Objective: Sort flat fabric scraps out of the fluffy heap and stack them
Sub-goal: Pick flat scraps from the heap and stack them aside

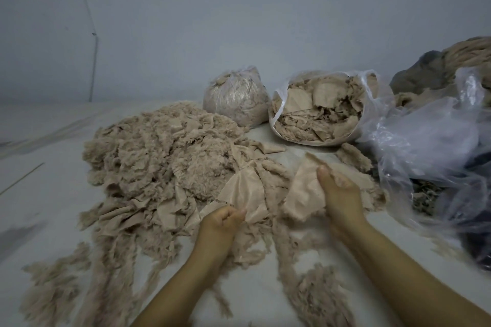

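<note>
A pale grey wall (239,21) runs across the back, with a thin cord or pipe (94,66) hanging down it at the left, and below it lies a whitish counter (47,167) (it could as well be a floor; the view does not settle it). On the left half of this surface spreads the fluffy heap (159,156), a wide mound of beige shredded fluff mixed with smooth pieces, with loose strands (61,284) trailing toward the near edge.

At the heap's near right edge the left hand (221,221) has its fingers curled and pinches the lower corner of a flat fabric scrap (243,194), a smooth, slightly shiny beige piece that fans upward from the fingertips and lies against the fluff. Just beside it, the right hand (338,194) grips a second scrap (305,191), a paler, matte piece with fuzzy edges; the thumb lies along the front of the cloth and the fingers are hidden behind it, so how tightly they close I cannot tell. This scrap is lifted slightly above the surface and is somewhat blurred.

Behind the hands, against the wall, stands a tied clear bag of fluff (235,98), and to its right an open plastic bag (321,109) filled with flat beige pieces. Farther right lies a crumpled clear plastic sheet or bag (430,141) over dark material, with a grey and beige bundle (451,61) above it.

No writing or label can be read anywhere.
</note>
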